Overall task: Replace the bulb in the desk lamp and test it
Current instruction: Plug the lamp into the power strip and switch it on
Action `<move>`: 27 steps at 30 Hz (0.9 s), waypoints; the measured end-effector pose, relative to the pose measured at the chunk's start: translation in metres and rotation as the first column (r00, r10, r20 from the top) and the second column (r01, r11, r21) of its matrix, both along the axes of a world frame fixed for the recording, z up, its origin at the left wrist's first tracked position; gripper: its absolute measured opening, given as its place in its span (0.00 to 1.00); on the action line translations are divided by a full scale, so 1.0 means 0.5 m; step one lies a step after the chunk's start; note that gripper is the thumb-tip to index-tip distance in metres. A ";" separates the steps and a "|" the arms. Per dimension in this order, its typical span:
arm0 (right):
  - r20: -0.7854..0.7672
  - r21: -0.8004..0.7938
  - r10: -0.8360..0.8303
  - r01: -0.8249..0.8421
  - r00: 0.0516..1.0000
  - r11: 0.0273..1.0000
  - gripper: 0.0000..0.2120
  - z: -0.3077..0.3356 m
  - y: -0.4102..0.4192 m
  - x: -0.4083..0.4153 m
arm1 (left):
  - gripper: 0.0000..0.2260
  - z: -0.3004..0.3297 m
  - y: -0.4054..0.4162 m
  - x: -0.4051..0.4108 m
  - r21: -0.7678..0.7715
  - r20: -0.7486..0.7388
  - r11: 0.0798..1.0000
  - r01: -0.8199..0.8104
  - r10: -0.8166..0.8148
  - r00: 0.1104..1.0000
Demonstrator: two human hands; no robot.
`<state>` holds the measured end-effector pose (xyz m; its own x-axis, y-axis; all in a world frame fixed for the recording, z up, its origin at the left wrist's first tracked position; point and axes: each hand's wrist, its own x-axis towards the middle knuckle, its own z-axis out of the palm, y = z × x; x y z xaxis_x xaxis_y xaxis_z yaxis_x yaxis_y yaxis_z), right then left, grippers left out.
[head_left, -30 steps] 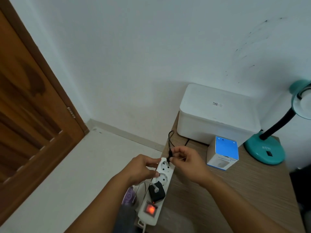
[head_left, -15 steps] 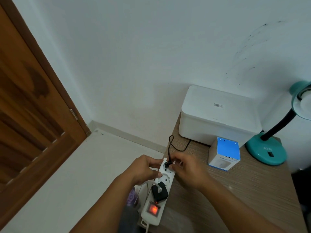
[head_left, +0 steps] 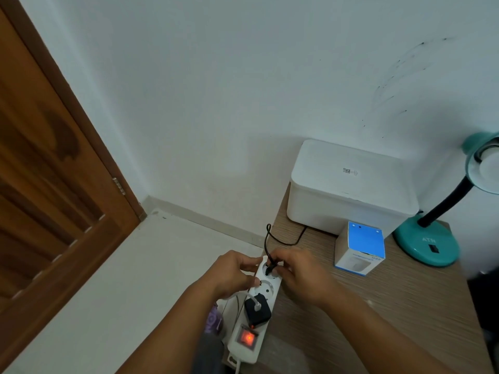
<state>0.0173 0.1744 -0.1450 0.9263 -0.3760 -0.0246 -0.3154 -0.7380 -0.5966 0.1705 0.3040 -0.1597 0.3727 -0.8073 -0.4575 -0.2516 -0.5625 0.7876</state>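
A white power strip (head_left: 266, 288) lies on the left edge of the wooden desk (head_left: 391, 306), its red switch (head_left: 247, 338) lit. My left hand (head_left: 233, 273) grips the strip's far end. My right hand (head_left: 297, 273) pinches the black lamp plug (head_left: 268, 268) at the strip's farthest socket; its black cord (head_left: 283, 241) loops back behind the box. The teal desk lamp (head_left: 429, 247) stands at the right, its shade (head_left: 483, 168) facing me with a white bulb (head_left: 490, 164) inside, unlit.
A black adapter (head_left: 256, 310) with a white cable occupies a nearer socket. A blue-and-white bulb carton (head_left: 360, 249) stands by a white lidded box (head_left: 348, 184) against the wall. A wooden door (head_left: 48, 184) is to the left, pale floor below.
My right hand has brought the black plug down from just above the strip onto its farthest socket. The cord loop has flattened onto the desk. My left hand stays on the strip.
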 end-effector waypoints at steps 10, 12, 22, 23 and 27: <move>0.000 -0.096 -0.041 0.041 0.999 0.995 0.05 -0.029 0.013 -0.002 | 0.24 0.000 0.002 -0.002 0.003 -0.027 1.000 -0.019 0.019 0.999; 0.018 -0.102 -0.047 0.049 0.999 0.994 0.05 -0.034 0.016 -0.005 | 0.24 0.001 0.001 -0.001 0.006 -0.027 1.000 -0.015 0.015 1.000; 0.043 -0.005 -0.144 0.145 0.989 0.989 0.06 -0.038 0.031 0.006 | 0.21 0.007 0.000 -0.001 0.022 0.003 1.000 0.005 -0.005 1.000; 0.037 -0.001 -0.153 0.153 0.988 0.988 0.07 -0.037 0.033 0.007 | 0.22 0.007 0.000 0.000 0.028 0.004 1.000 0.004 -0.004 1.000; 0.003 0.035 -0.165 0.165 0.986 0.986 0.06 -0.026 0.032 0.006 | 0.23 0.012 -0.002 -0.003 0.044 0.041 0.999 0.023 -0.025 0.999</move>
<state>0.0202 0.1903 -0.1582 0.8518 -0.5228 -0.0347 -0.4275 -0.6551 -0.6230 0.1692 0.3031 -0.1540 0.3731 -0.7959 -0.4768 -0.2977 -0.5894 0.7510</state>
